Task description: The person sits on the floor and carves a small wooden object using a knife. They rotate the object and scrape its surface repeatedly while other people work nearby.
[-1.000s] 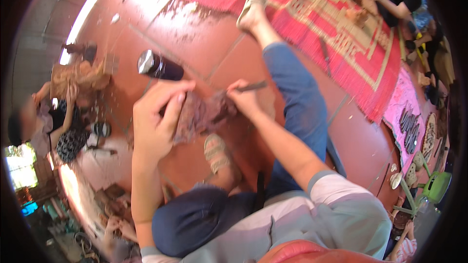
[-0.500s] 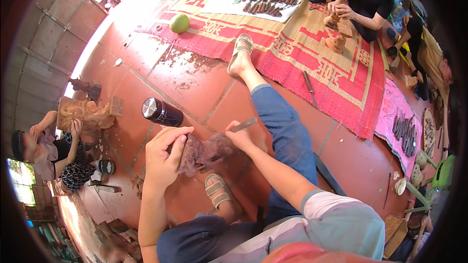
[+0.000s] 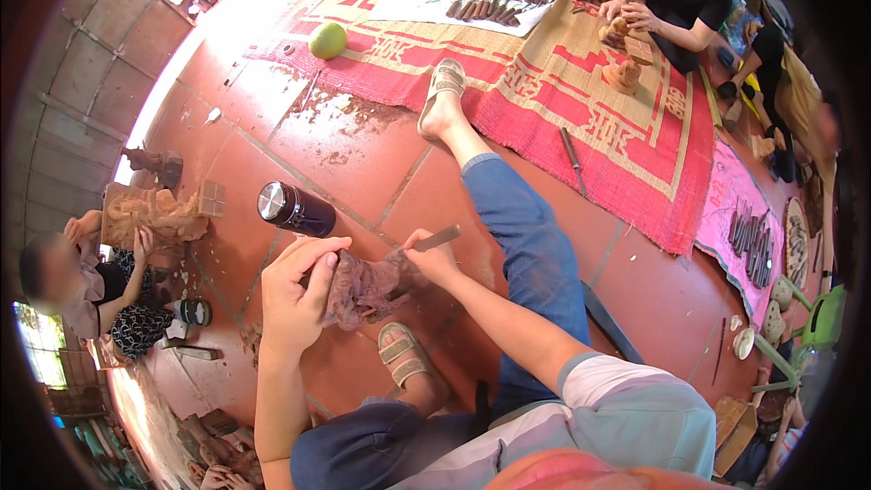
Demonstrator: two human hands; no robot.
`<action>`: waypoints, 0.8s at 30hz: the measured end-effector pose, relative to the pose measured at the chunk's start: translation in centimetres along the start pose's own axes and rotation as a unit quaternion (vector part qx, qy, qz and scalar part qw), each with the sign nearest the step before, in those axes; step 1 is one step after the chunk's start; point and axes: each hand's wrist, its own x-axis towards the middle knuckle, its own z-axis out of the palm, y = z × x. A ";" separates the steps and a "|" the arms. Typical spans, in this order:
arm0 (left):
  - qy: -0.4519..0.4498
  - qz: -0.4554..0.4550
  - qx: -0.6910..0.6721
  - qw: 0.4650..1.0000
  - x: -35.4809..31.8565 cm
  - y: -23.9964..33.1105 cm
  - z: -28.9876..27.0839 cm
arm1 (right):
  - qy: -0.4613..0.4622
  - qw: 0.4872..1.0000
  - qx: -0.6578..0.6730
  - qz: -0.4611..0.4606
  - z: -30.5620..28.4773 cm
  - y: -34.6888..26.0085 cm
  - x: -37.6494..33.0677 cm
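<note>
In front of me I hold a reddish-purple carved wooden figure (image 3: 356, 289), rough and deeply cut. My left hand (image 3: 298, 295) is wrapped round its left end, thumb on top. At the other end is my right hand (image 3: 430, 259), closed on a flat grey-brown carving tool (image 3: 443, 235) whose one end sticks out beyond the fist. The tool's other end is hidden by the hand and the carving. A dark vacuum flask (image 3: 297, 208) with a silver lid stands on the tiles just beyond my left hand.
A red-and-yellow woven mat (image 3: 544, 118) covers the far floor, with a green round fruit (image 3: 327, 40) at its edge. A chisel (image 3: 573, 160) lies there; more tools rest on a pink cloth (image 3: 717, 186) at right. People carve wood at far right and left.
My right hand has moved left along the carving, bringing the tool closer to my left hand. The left hand keeps its hold with a slight shift left.
</note>
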 end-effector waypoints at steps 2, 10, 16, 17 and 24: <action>-0.002 0.011 0.005 1.000 0.0 -0.2 0.2 | 0.021 0.999 0.023 0.006 -0.9 0.1 0.4; 0.003 0.026 0.003 1.000 0.2 -0.3 0.3 | 0.023 0.998 0.050 0.025 -0.6 0.6 0.5; 0.021 0.030 -0.007 0.999 0.0 -0.5 0.0 | 0.014 1.000 0.013 -0.010 0.5 -0.3 -0.3; 0.017 0.024 -0.010 1.000 0.1 -0.4 0.1 | 0.002 1.000 0.008 -0.006 0.4 -0.3 -0.3; 0.020 0.045 0.004 0.999 0.2 -0.3 0.2 | 0.031 0.999 0.015 -0.024 0.4 -0.3 -0.2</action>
